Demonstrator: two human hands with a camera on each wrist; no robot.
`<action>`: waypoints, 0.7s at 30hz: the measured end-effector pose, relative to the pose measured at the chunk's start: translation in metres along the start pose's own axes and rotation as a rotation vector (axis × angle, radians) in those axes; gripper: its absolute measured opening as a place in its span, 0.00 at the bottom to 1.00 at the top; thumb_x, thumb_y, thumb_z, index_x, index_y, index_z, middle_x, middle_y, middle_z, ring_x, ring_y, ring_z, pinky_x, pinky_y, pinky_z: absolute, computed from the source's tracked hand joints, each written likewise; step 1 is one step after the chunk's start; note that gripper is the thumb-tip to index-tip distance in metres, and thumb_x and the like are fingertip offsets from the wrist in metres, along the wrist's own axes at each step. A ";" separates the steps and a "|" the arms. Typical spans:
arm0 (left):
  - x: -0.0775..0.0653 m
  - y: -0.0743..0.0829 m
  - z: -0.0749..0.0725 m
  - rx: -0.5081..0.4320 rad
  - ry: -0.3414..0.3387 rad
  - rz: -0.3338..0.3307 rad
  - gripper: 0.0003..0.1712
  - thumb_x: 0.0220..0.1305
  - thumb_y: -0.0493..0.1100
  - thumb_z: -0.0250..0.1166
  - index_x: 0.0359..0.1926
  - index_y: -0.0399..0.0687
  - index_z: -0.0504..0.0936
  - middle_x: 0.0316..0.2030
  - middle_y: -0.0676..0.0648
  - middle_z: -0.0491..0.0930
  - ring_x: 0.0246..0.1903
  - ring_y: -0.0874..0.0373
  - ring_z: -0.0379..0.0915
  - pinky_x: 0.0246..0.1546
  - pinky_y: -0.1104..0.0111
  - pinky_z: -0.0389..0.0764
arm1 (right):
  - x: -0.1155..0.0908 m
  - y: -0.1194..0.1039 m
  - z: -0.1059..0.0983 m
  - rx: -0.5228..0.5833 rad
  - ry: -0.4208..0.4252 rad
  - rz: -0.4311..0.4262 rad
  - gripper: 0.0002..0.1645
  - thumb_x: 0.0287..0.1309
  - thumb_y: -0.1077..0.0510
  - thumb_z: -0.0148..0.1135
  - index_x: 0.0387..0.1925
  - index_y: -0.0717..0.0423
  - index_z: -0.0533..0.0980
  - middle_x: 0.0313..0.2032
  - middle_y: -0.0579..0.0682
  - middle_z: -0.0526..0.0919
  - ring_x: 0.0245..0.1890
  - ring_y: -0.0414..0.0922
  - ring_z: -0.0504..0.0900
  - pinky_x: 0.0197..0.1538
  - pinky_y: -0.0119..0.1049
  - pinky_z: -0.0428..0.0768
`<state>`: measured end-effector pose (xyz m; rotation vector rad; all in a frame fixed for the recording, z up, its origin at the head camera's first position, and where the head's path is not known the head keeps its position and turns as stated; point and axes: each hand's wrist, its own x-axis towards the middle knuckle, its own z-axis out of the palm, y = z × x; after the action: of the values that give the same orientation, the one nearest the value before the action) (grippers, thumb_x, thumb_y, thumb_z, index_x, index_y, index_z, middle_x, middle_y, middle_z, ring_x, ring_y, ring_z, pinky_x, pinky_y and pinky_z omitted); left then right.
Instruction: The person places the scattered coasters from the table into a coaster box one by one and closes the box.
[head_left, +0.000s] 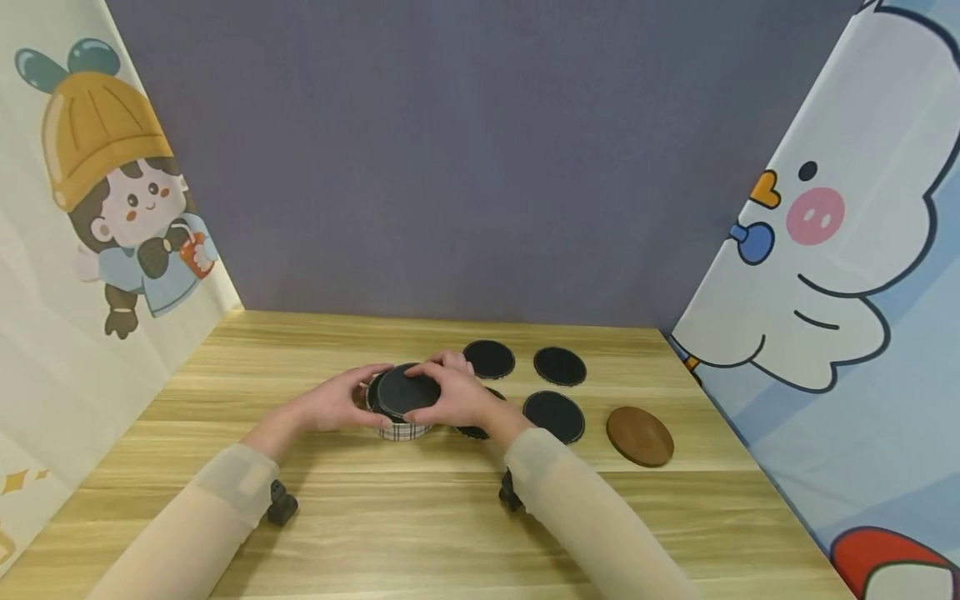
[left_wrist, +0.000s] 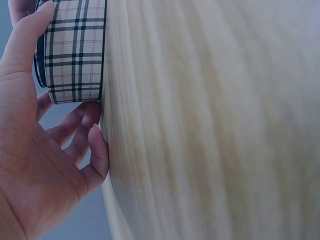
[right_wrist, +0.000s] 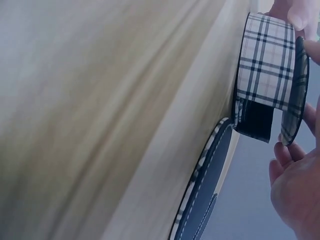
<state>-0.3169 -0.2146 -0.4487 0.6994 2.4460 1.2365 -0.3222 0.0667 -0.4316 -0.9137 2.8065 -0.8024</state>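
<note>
A round coaster holder (head_left: pixel 403 432) with a plaid wall stands on the wooden table. My left hand (head_left: pixel 337 402) grips its left side, the thumb along the near wall in the left wrist view, where the plaid holder (left_wrist: pixel 75 55) also shows. Between thumb and fingers, my right hand (head_left: pixel 459 395) pinches a round black coaster (head_left: pixel 408 390) over the holder's top. In the right wrist view the coaster (right_wrist: pixel 297 90) sits slightly tilted at the rim, and the holder's wall (right_wrist: pixel 266 60) has a cut-out on that side. The holder's inside is mostly hidden.
Several black coasters lie flat to the right: a far coaster (head_left: pixel 489 358), another far coaster (head_left: pixel 560 366), a nearer coaster (head_left: pixel 554 416), and one partly under my right hand. A brown wooden disc (head_left: pixel 640 436) lies farther right. A grey panel (head_left: pixel 465 167) rises behind the table.
</note>
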 end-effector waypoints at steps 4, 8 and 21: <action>0.000 0.000 -0.001 0.004 -0.002 0.010 0.59 0.67 0.51 0.81 0.88 0.48 0.56 0.69 0.33 0.75 0.59 0.45 0.84 0.54 0.60 0.83 | 0.002 -0.001 0.003 -0.006 0.007 -0.004 0.43 0.59 0.33 0.79 0.74 0.32 0.77 0.74 0.51 0.68 0.73 0.52 0.64 0.73 0.55 0.63; 0.000 0.000 -0.001 0.022 0.000 0.006 0.60 0.66 0.52 0.81 0.88 0.45 0.55 0.70 0.32 0.75 0.60 0.45 0.83 0.55 0.59 0.83 | 0.002 -0.002 0.006 -0.010 0.015 -0.003 0.42 0.59 0.33 0.79 0.73 0.32 0.78 0.74 0.50 0.68 0.73 0.52 0.64 0.75 0.58 0.63; -0.001 0.000 0.000 -0.017 -0.012 0.002 0.61 0.68 0.50 0.81 0.88 0.43 0.52 0.73 0.30 0.72 0.62 0.43 0.83 0.56 0.59 0.85 | 0.004 0.001 0.010 -0.003 0.003 -0.016 0.42 0.60 0.34 0.79 0.74 0.32 0.77 0.73 0.48 0.70 0.73 0.52 0.64 0.77 0.58 0.62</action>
<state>-0.3162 -0.2156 -0.4489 0.7025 2.4229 1.2479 -0.3235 0.0608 -0.4407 -0.9370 2.8068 -0.8026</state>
